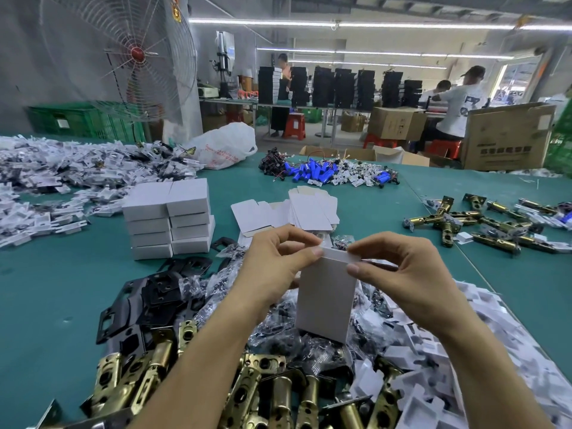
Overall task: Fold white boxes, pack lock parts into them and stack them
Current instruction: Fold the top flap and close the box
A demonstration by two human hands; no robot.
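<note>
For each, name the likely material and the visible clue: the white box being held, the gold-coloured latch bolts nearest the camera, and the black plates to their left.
White box: matte cardboard, sharp creases. Latch bolts: probably brass-plated metal, shiny. Black plates: likely coated metal, thin, punched holes.

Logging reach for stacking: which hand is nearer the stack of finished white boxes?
Left. The left hand is just right of the stack of finished white boxes; the right hand lies farther right, beyond the held box.

Left hand (272, 261), right hand (399, 274) raised, fingers (312, 251) pinching together.
</note>
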